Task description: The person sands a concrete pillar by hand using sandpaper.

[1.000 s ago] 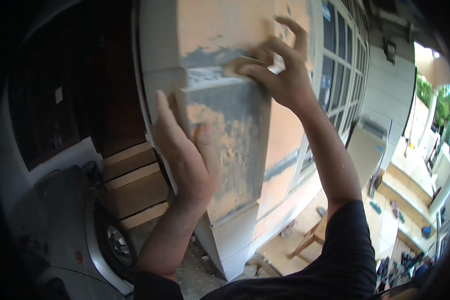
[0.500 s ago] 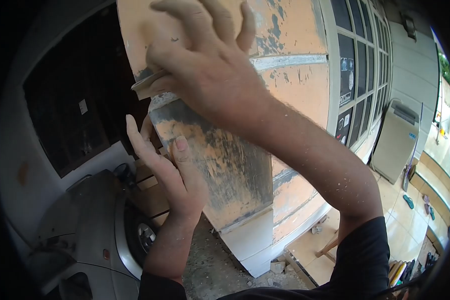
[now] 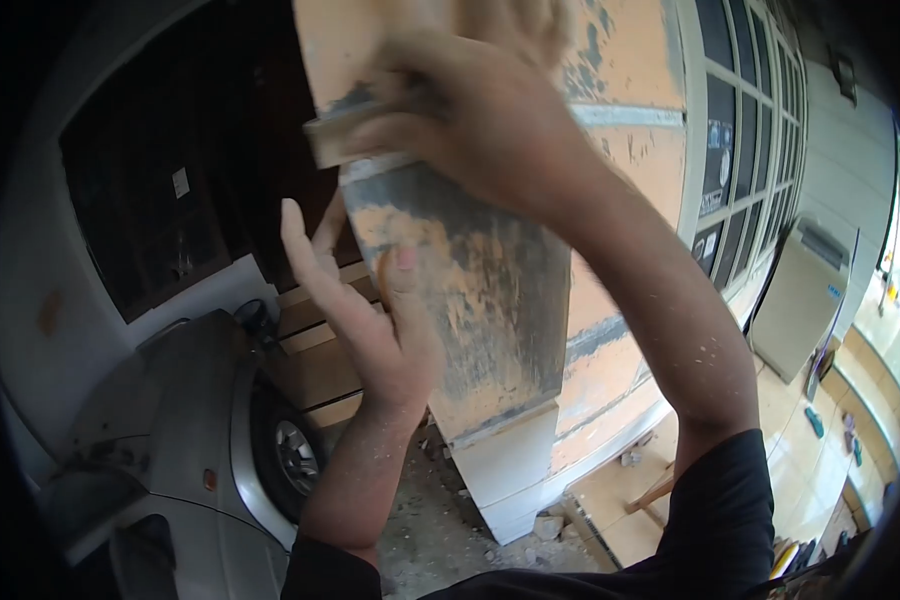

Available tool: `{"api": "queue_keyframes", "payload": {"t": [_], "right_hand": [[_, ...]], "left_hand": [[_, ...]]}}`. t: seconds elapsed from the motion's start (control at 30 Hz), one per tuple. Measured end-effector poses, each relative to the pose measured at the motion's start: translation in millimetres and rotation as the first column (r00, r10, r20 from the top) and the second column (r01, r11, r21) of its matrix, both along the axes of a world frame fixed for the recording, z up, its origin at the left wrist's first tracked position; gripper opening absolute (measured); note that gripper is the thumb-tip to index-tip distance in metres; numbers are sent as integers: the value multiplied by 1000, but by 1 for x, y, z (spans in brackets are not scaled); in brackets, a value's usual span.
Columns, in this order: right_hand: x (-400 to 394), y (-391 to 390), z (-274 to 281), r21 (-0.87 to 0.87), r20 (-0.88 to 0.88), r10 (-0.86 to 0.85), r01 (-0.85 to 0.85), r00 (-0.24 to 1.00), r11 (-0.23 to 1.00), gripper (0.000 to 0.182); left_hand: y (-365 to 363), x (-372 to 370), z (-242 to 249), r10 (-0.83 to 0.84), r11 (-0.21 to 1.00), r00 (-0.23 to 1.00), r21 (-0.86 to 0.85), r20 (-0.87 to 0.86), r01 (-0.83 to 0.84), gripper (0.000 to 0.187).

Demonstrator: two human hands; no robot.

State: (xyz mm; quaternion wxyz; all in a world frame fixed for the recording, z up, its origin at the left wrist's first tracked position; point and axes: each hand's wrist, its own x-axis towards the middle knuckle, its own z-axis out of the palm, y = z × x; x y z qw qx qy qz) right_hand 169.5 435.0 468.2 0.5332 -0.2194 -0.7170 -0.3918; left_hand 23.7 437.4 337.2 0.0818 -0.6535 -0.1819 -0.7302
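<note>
My right hand, blurred by motion, pinches a flat beige piece that looks like folded sandpaper. It works at the narrow ledge near the upper left corner of the peeling pillar. Several of its other fingers reach up over the orange face. Lower down, my left hand is at the pillar's left edge, with its thumb along the front face. Its index finger points up, apart from the thumb, and another finger is partly behind it. Dark grey patches and worn orange paint cover the pillar's front.
A grey car stands close on the left, its wheel near my left forearm. Barred windows run along the right wall. Beyond them are a beige appliance, sandals and steps. Rubble lies at the pillar's foot.
The view has shifted, so the pillar and car appear farther right. My right hand stays near the ledge with the beige piece and is more blurred. My left hand keeps its place at the edge.
</note>
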Motion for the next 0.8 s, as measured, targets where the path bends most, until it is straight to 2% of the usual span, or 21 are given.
{"api": "queue_keyframes", "payload": {"t": [0.03,0.1,0.13,0.17,0.23,0.27,0.3,0.33,0.37,0.43,0.53,0.6,0.63,0.67,0.73,0.8], "right_hand": [[0,-1,-2,-12,-14,-2,2,1000,1000,38],[3,-3,0,-184,-52,91,-99,994,978,38],[12,-3,-3,-185,-47,84,-91,995,978,38],[30,-2,-8,-97,-89,-51,42,995,994,39],[67,9,-14,19,-153,-113,117,982,993,44],[80,17,-12,53,-166,-42,51,985,997,47],[76,11,-9,40,-208,-197,209,958,977,52],[70,12,-1,57,-194,-191,206,962,977,52],[61,15,4,-50,-181,52,-62,982,997,53],[33,6,7,15,-33,7,-7,999,1000,58],[9,-11,10,-35,-59,-138,136,989,990,64],[20,-7,0,-36,-80,-134,131,988,991,61],[23,-3,-6,-29,-94,-111,108,989,994,58],[37,3,-9,-29,-73,-92,90,993,995,58],[66,15,-11,-35,-149,-76,72,986,997,50],[59,19,-8,-25,-142,13,-16,990,1000,44]], "left_hand": [[0,0,-1,48,999,999,22,0,-48,74],[-3,3,-1,60,998,998,7,17,-60,73],[-5,4,-1,72,997,996,0,46,-72,73],[-5,5,0,62,998,996,5,61,-63,73],[-5,5,-1,20,1000,997,3,78,-20,83],[-5,2,-1,19,1000,993,17,112,-21,83],[-5,1,0,68,997,994,18,86,-70,83],[-6,0,0,117,993,992,17,49,-118,83],[-8,2,0,54,999,994,-3,95,-54,83],[-8,3,-2,36,999,993,-20,117,-34,84],[-10,9,0,-52,998,984,-37,171,59,85],[-14,10,0,-107,991,973,-62,205,122,85],[-14,8,-1,-17,999,988,-26,152,21,74],[-15,6,-3,59,997,986,-55,158,-51,73],[-19,2,-9,242,968,965,-91,98,-233,75],[-30,3,-11,203,970,976,-148,75,-191,82]]}}
